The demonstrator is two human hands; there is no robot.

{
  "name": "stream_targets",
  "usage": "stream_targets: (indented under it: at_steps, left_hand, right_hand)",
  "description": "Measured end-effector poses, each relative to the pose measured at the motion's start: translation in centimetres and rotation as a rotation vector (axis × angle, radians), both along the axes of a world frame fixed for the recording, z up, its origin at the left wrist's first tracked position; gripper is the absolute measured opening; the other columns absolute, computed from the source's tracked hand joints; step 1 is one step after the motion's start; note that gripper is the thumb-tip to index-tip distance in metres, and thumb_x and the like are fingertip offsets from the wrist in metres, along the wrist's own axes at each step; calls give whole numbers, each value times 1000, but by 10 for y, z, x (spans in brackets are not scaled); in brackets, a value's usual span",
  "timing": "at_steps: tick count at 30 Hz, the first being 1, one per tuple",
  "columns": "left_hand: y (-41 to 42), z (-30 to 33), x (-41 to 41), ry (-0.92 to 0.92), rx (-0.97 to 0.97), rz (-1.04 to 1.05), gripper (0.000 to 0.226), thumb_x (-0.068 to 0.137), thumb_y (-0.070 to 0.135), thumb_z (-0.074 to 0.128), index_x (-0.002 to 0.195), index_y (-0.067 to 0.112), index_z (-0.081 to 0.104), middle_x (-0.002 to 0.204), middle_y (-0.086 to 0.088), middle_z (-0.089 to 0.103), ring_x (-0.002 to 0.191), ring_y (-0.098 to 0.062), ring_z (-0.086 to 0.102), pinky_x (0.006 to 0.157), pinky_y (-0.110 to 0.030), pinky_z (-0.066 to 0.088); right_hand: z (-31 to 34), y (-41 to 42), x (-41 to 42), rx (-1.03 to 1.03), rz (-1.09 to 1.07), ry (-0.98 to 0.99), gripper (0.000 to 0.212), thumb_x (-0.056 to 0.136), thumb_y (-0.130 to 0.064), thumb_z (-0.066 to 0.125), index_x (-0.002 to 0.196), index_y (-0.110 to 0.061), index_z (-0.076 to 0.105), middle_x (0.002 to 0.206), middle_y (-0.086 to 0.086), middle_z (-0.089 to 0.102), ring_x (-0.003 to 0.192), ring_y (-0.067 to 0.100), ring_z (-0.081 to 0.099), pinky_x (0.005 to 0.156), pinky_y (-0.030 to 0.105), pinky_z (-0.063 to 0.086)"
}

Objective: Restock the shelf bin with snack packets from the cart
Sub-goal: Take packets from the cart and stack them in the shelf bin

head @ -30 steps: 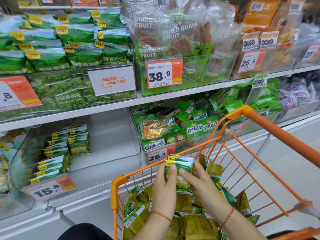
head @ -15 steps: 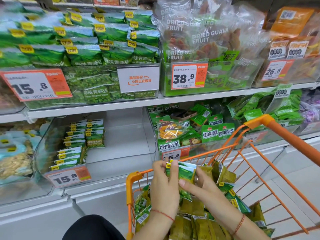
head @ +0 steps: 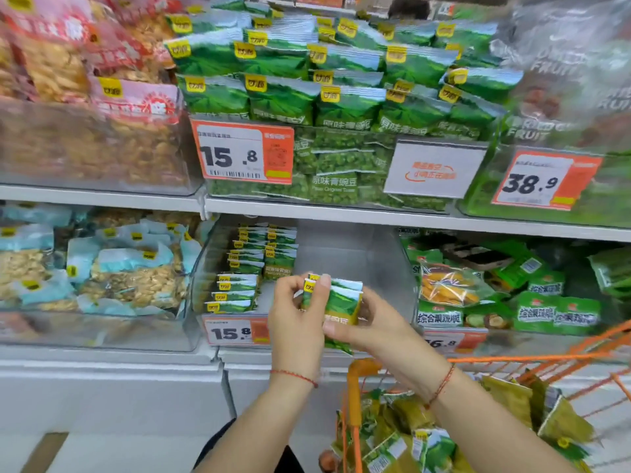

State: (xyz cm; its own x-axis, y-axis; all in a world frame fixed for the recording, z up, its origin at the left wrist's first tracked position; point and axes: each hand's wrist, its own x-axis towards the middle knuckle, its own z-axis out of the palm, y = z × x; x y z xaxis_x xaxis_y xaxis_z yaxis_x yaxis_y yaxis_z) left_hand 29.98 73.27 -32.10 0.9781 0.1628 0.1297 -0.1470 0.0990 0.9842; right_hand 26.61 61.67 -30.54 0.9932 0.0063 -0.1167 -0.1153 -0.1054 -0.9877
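Clear shelf bin [head: 358, 254] on the lower shelf, part filled: rows of small green snack packets [head: 252, 264] stand along its left side, and the right half of its floor is bare. An orange price tag [head: 235, 332] reading 15.8 is fixed to its front. Orange wire cart [head: 355, 397] at lower right, holding more packets [head: 409, 442], green and olive, lying loosely heaped.

Both hands grip one small stack of green packets [head: 341, 302], held upright in front of the bin's opening and above the cart. The left hand [head: 297, 315] has its fingers curled over the stack's top left corner; the right hand [head: 372, 326] clasps the stack from the right and below, thumb across the front. Each wrist bears a thin red cord.

Compared with one second ago, the stack has risen out of the cart to the level of the bin, and the view has swung left, so the cart now fills only the lower right corner.

Neighbouring bins: pale blue bags of nuts [head: 112, 271] to the left, green mixed-fruit bags [head: 512, 295] to the right. The upper shelf [head: 307, 208] carries larger green pea bags [head: 307, 97] behind a second 15.8 tag, with a white sign [head: 433, 169] beside it. White base panels run beneath the shelving.
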Motion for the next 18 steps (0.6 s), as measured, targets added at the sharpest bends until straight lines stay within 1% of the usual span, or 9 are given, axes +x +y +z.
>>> stream_targets:
  at_steps: [2, 4, 6, 7, 9, 11, 13, 16, 18]
  left_hand:
    - [11, 0, 16, 12, -1, -14, 16, 83, 24, 68, 78, 16, 54, 86, -1, 63, 79, -14, 62, 74, -28, 50]
    - [23, 1, 31, 17, 22, -47, 13, 84, 22, 67, 81, 17, 56, 86, 2, 63, 80, -6, 62, 74, -24, 48]
    - [38, 2, 46, 6, 89, -98, 10, 89, 25, 61, 94, 18, 56, 93, 8, 62, 88, 1, 60, 77, -15, 45]
    - [48, -2, 54, -12, 190, -116, 17, 92, 31, 55, 104, 19, 55, 100, 9, 61, 97, -1, 59, 82, -14, 44]
    - [72, -20, 67, -79, 618, -134, 39, 96, 44, 41, 122, 18, 51, 112, 7, 59, 109, -10, 55, 89, -23, 40]
    - [92, -40, 75, -152, 1145, -115, 59, 95, 54, 25, 126, 13, 53, 115, -5, 64, 113, -24, 55, 98, -34, 36]
    - [99, -53, 76, -188, 1395, -83, 69, 92, 55, 20, 118, 8, 62, 104, -13, 71, 109, -32, 60, 106, -45, 24]
    - [96, -60, 77, -190, 1470, -35, 71, 95, 53, 16, 115, 7, 66, 101, -13, 72, 108, -34, 61, 109, -50, 17]
    - [95, -60, 77, -196, 1487, -16, 69, 94, 52, 19, 117, 7, 65, 103, -13, 71, 110, -34, 59, 110, -51, 16]
  right_hand:
    - [2, 9, 20, -23, 24, 9, 62, 61, -18, 84, 117, -18, 59, 112, 6, 69, 108, 23, 63, 94, 38, 52]
    - [-1, 16, 40, -58, 26, 31, 55, 62, -17, 82, 113, -20, 61, 109, 7, 70, 102, 23, 65, 92, 39, 52]
    - [-5, 20, 60, -101, 20, 62, 42, 72, -10, 80, 107, -22, 60, 103, 6, 70, 89, 19, 64, 80, 36, 51]
    - [-8, 20, 70, -112, 19, 77, 37, 76, -7, 76, 105, -21, 59, 99, 5, 69, 83, 15, 62, 72, 31, 48]
    - [-15, 20, 90, -136, 2, 104, 31, 80, -5, 71, 102, -21, 58, 90, 0, 67, 70, 6, 59, 58, 17, 43]
    - [-25, 16, 110, -182, -15, 136, 32, 79, -4, 72, 104, -18, 59, 88, -1, 67, 66, 1, 59, 52, 11, 41]
    - [-38, 17, 129, -248, 8, 174, 47, 74, -7, 78, 117, -10, 59, 103, 4, 70, 79, 8, 63, 57, 13, 44]
    - [-55, 24, 149, -275, 54, 248, 66, 62, -9, 86, 122, -7, 58, 111, 8, 69, 95, 16, 65, 71, 20, 50]
    - [-63, 29, 157, -257, 67, 292, 65, 61, -8, 86, 120, -8, 60, 112, 7, 69, 102, 18, 64, 83, 25, 51]
